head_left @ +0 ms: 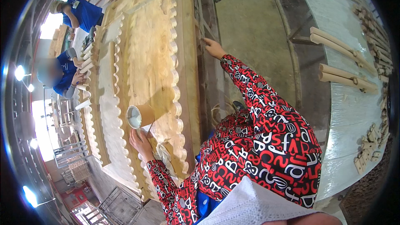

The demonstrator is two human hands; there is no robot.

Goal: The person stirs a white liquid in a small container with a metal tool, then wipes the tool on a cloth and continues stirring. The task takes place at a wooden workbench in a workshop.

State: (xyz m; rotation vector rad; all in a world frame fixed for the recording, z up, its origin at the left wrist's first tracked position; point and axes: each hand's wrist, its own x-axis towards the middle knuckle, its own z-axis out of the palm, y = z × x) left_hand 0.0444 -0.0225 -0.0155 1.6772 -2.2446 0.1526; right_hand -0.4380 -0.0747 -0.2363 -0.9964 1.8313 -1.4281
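My left hand point(141, 143) is at the near side of a tan cylindrical tub point(145, 116) with a pale inside. Its fingers close against the tub's side near the rim. A thin dark stick shows beside the tub, and a crumpled whitish cloth point(163, 153) lies by my wrist. The tub is over a wide wooden board point(152, 54) with a scalloped edge. My right arm stretches forward past the board, and the right hand point(214, 49) is closed by the dark frame along the workbench's side. What its fingers hold is too small to make out.
More scalloped boards point(109, 121) lie to the left. Two people in blue, one point(85, 10) far left and one point(62, 68) handling turned wooden pieces, are across the bench. Turned wooden legs point(348, 79) rest on a plastic-wrapped surface point(346, 121) at right. Metal racks stand lower left.
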